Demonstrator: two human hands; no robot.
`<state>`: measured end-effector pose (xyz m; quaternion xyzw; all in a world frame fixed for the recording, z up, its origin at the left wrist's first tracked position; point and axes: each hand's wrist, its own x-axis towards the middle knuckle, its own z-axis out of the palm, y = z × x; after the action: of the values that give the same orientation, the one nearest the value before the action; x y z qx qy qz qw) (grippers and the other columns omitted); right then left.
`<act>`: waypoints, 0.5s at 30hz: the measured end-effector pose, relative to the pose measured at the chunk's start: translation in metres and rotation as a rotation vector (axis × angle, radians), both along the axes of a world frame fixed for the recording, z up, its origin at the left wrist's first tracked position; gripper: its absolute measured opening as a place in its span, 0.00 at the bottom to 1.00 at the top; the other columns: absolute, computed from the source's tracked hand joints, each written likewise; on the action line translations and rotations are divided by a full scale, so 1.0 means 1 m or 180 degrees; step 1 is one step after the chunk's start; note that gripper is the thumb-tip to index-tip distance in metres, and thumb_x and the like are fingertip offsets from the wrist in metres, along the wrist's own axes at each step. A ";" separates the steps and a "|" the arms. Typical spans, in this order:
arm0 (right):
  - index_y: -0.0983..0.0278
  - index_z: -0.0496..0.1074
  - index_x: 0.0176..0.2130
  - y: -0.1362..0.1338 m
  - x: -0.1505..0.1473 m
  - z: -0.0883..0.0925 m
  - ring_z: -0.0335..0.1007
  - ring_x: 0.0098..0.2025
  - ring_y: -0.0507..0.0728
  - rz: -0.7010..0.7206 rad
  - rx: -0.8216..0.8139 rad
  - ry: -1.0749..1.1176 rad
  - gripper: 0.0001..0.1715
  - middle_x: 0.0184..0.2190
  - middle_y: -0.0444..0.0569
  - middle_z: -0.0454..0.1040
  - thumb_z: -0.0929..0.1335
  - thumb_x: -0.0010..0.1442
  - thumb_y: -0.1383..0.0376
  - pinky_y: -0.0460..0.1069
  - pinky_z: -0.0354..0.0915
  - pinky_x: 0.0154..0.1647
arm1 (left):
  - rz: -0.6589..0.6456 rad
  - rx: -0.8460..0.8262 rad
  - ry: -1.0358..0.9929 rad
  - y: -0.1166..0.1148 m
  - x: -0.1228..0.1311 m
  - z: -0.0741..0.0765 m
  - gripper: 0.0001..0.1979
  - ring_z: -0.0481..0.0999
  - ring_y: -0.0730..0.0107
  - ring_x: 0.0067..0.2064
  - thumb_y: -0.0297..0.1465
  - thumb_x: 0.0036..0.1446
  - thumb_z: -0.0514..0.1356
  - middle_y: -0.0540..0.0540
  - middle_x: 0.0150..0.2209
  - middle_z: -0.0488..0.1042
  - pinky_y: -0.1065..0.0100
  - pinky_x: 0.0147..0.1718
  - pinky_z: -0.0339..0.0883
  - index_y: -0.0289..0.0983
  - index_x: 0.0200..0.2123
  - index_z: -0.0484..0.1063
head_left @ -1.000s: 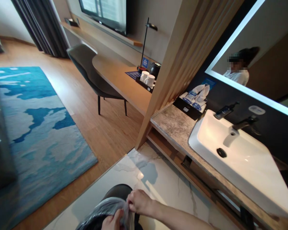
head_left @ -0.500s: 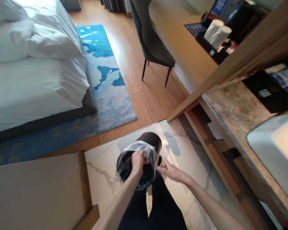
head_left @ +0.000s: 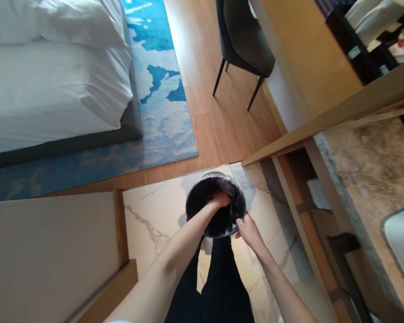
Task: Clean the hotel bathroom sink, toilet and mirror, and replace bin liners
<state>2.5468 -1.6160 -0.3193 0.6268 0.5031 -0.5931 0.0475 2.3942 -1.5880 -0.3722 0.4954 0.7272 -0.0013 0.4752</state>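
A round black trash bin [head_left: 195, 197] is held in front of my legs, its mouth tipped up toward me. Clear plastic bag [head_left: 226, 183] is bunched along the inside of its far right wall. Inside the mouth is my left hand [head_left: 221, 199], closed against the bunched plastic; its fingertips are partly lost in the dark. My right hand [head_left: 248, 228] grips the bin's right rim, thumb on the edge and fingers curled beneath. The bottom of the bin is too dark to make out.
A white bed [head_left: 60, 94] stands on the left beside a blue rug [head_left: 164, 121]. Ahead are a dark chair [head_left: 245, 40] and a wooden desk [head_left: 316, 49]. A stone-topped counter [head_left: 366, 157] with open shelves runs along the right. Marble tile [head_left: 155, 260] lies underfoot.
The bin has turned its mouth upward and shifted right. My left hand went from the plastic at the rim to inside the bin. My right hand now grips the rim.
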 end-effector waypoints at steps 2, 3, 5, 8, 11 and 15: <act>0.69 0.64 0.50 0.022 0.015 -0.044 0.73 0.20 0.55 -0.0199 -0.0220 -0.0077 0.22 0.22 0.46 0.74 0.58 0.56 0.71 0.43 0.66 0.17 | -0.0183 0.0160 -0.0129 0.019 0.017 -0.014 0.13 0.74 0.51 0.50 0.29 0.60 0.56 0.31 0.48 0.76 0.60 0.48 0.65 0.29 0.44 0.75; 0.70 0.64 0.49 0.037 0.024 -0.069 0.73 0.20 0.55 -0.0300 -0.0349 -0.0113 0.21 0.22 0.46 0.74 0.58 0.56 0.72 0.43 0.66 0.17 | -0.0226 0.0261 -0.0127 0.023 0.023 -0.019 0.13 0.74 0.53 0.50 0.29 0.61 0.54 0.33 0.47 0.76 0.61 0.48 0.64 0.30 0.44 0.74; 0.71 0.65 0.47 0.071 0.043 -0.118 0.74 0.20 0.54 -0.0493 -0.0578 -0.0169 0.18 0.21 0.48 0.74 0.58 0.57 0.73 0.42 0.65 0.17 | -0.0216 0.0446 -0.0087 0.021 0.027 -0.030 0.13 0.73 0.58 0.49 0.28 0.64 0.49 0.37 0.44 0.76 0.64 0.47 0.63 0.32 0.44 0.72; 0.73 0.68 0.43 0.118 0.078 -0.182 0.74 0.21 0.54 -0.0748 -0.0661 -0.0299 0.14 0.22 0.51 0.75 0.59 0.58 0.74 0.41 0.66 0.18 | 0.0172 0.0268 -0.0001 -0.004 0.020 -0.059 0.13 0.73 0.63 0.46 0.29 0.65 0.47 0.42 0.42 0.76 0.67 0.43 0.62 0.35 0.45 0.69; 0.73 0.67 0.46 0.154 0.113 -0.235 0.72 0.19 0.51 -0.1005 -0.0569 -0.0546 0.15 0.22 0.50 0.75 0.60 0.59 0.75 0.41 0.67 0.20 | 0.0377 -0.0575 0.0069 -0.050 0.012 -0.097 0.12 0.75 0.63 0.42 0.30 0.65 0.47 0.41 0.40 0.76 0.67 0.39 0.60 0.35 0.42 0.70; 0.74 0.64 0.53 0.202 0.144 -0.299 0.70 0.18 0.48 -0.1246 -0.0406 -0.0889 0.20 0.23 0.48 0.74 0.58 0.63 0.75 0.41 0.69 0.23 | 0.0179 -0.1392 -0.0155 -0.129 0.016 -0.135 0.12 0.75 0.64 0.38 0.30 0.65 0.46 0.43 0.35 0.76 0.69 0.36 0.59 0.36 0.36 0.68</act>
<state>2.6908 -1.4136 -0.6181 0.7840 0.3222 -0.5290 0.0403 2.4103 -1.7173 -0.5070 0.3600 0.7114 -0.1337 0.5886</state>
